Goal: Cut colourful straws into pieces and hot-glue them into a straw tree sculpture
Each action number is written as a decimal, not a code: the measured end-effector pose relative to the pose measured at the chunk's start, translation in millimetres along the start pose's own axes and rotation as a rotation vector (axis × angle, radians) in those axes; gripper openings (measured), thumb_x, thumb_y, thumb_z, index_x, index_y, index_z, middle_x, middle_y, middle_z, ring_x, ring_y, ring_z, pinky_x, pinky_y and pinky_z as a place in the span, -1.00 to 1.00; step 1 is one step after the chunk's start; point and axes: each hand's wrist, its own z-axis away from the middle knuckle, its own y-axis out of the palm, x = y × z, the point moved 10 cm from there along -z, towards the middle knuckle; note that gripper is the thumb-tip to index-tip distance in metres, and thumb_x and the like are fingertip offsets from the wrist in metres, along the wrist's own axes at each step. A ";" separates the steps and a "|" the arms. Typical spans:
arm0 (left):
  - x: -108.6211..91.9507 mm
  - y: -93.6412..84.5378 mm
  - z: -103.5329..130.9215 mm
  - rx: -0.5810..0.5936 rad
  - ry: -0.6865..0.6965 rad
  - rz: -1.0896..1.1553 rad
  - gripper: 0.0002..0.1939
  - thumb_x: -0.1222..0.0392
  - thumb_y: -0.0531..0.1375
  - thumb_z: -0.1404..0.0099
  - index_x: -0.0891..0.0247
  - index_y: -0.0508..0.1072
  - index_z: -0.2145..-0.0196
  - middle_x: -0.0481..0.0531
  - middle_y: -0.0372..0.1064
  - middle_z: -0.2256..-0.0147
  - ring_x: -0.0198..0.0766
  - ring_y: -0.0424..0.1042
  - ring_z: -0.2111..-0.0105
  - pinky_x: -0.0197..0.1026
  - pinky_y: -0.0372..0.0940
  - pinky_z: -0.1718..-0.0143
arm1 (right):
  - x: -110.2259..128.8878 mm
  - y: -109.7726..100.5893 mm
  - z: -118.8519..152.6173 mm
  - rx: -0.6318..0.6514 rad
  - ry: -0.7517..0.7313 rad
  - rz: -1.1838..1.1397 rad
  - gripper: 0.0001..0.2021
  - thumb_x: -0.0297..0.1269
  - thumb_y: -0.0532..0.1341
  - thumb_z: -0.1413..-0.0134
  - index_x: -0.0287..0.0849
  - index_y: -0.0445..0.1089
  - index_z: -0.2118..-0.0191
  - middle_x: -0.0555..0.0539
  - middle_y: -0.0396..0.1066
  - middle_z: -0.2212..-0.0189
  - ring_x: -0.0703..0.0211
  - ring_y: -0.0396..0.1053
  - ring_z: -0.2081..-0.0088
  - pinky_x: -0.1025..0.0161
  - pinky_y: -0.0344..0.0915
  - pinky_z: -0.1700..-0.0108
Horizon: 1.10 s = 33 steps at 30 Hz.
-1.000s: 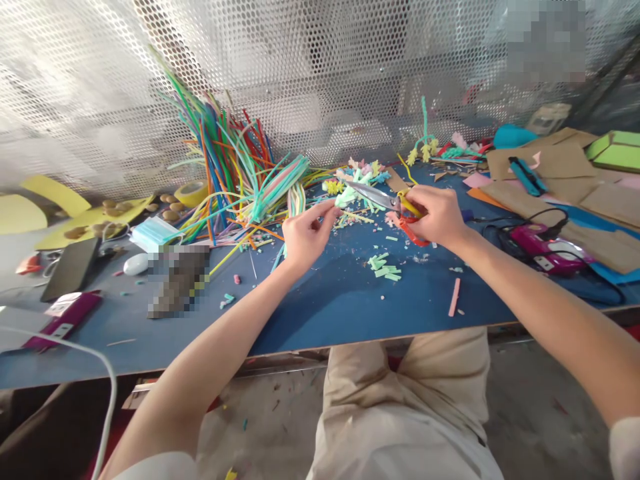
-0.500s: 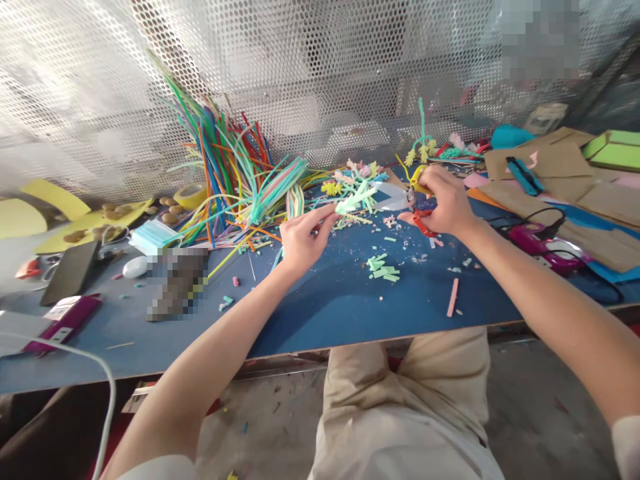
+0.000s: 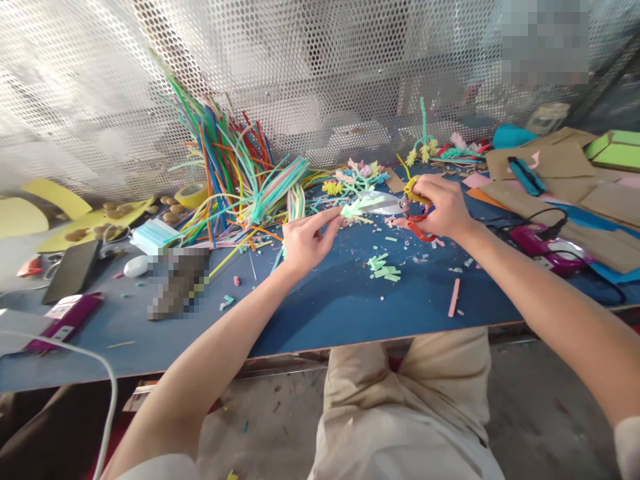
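My left hand (image 3: pixel 309 241) pinches the near end of a light green fuzzy piece (image 3: pixel 354 209), which looks made of pipe cleaner, above the blue tabletop. In my right hand (image 3: pixel 440 203) are scissors (image 3: pixel 406 205) with red and yellow handles, fingers through the loops. Their blades point left and lie across the green piece; the exact point of contact is too blurred to tell. Below them rests a small pile of cut green pieces (image 3: pixel 384 268). Behind the blades sits a heap of finished-looking fuzzy sprigs (image 3: pixel 360 172) in pink, yellow and blue.
Bundles of coloured pipe cleaners (image 3: pixel 235 167) lean against a perforated metal screen (image 3: pixel 325 80). At left are a phone (image 3: pixel 73 270), a face mask (image 3: pixel 156 235) and a tape roll (image 3: pixel 191 195). Brown cardboard (image 3: pixel 540 163) and a purple power strip (image 3: pixel 543 248) lie right. A pink strip (image 3: pixel 454 297) is near the front edge.
The scissors have moved left and slightly down, and their blades, apart before, have come closer together over the green piece. My left hand has barely shifted.
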 end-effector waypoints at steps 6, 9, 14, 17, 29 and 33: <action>2.0 0.8 0.2 0.004 -0.023 -0.008 -0.73 0.02 0.20 -0.51 0.13 0.68 0.08 -0.07 0.63 0.43 -0.43 0.31 0.64 -0.28 0.27 0.46 | -3.1 -0.2 0.4 0.003 0.024 0.020 -0.41 0.34 0.43 0.11 -0.02 0.19 0.41 -0.08 0.37 0.40 -0.03 0.40 0.29 0.03 0.32 0.24; 1.1 -0.2 -0.6 -0.001 0.000 -0.020 -0.74 0.02 0.20 -0.50 0.11 0.68 0.08 -0.07 0.62 0.43 -0.41 0.36 0.61 -0.27 0.28 0.44 | -4.0 0.3 1.0 0.001 0.024 0.013 -0.38 0.36 0.45 0.15 -0.02 0.18 0.40 -0.06 0.34 0.40 -0.01 0.37 0.31 0.04 0.30 0.26; 2.8 -2.1 -2.3 -0.003 0.070 -0.070 -0.75 0.02 0.22 -0.50 0.09 0.69 0.08 -0.03 0.62 0.42 -0.32 0.50 0.51 -0.24 0.31 0.36 | -14.5 -6.3 3.2 -0.069 0.068 -0.116 -0.37 0.34 0.45 0.11 -0.02 0.12 0.39 0.05 0.20 0.45 0.16 0.16 0.44 0.13 0.15 0.37; 4.0 -2.1 -2.2 0.005 0.123 -0.073 -0.78 0.05 0.25 -0.48 0.06 0.69 0.06 0.00 0.64 0.35 -0.27 0.58 0.40 -0.21 0.33 0.29 | -24.0 -8.5 3.2 -0.055 0.099 -0.186 -0.41 0.33 0.44 0.07 -0.03 0.19 0.37 0.06 0.20 0.44 0.17 0.15 0.45 0.14 0.14 0.37; -7.5 3.5 1.3 0.055 0.270 -0.015 -0.79 0.15 0.24 -0.50 0.05 0.65 0.01 -0.06 0.62 0.37 -0.33 0.55 0.41 -0.20 0.35 0.17 | -5.1 22.1 0.8 0.273 0.004 -0.276 -0.33 0.35 0.48 0.17 -0.06 0.14 0.41 0.08 0.10 0.45 0.20 0.03 0.41 0.19 0.06 0.35; -13.1 3.1 4.6 0.040 0.343 -0.015 -0.80 0.18 0.25 -0.50 0.07 0.62 -0.01 -0.09 0.62 0.37 -0.36 0.53 0.43 -0.21 0.32 0.19 | -2.1 28.4 4.0 0.316 -0.015 -0.288 -0.38 0.27 0.49 0.09 -0.07 0.15 0.41 0.09 0.10 0.45 0.24 0.01 0.42 0.21 0.03 0.36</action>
